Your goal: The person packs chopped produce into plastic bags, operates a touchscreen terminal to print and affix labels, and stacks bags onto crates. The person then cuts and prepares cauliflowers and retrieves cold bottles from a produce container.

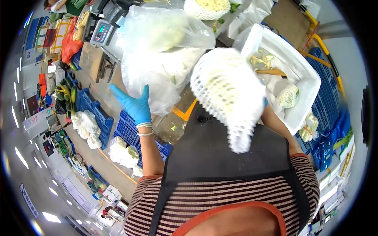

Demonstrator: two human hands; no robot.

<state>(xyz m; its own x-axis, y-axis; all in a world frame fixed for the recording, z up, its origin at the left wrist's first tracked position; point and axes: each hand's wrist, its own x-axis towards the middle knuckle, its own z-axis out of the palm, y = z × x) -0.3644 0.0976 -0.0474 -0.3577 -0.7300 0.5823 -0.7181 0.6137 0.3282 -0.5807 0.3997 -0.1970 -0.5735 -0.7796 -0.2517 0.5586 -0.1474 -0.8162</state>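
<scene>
My left hand, in a blue glove, is spread with nothing in it, just below a clear plastic bag that holds pale, cauliflower-like heads. A large pale vegetable in white foam netting hangs in front of my apron, its netting tail pointing down. My right hand is at the right side of this netted piece; only a sliver of blue glove shows, and its fingers are hidden behind it.
A white foam box at the right holds a knife, trimmings and a smaller netted piece. A scale stands at upper left. Blue crates and bagged vegetables lie on the floor at left.
</scene>
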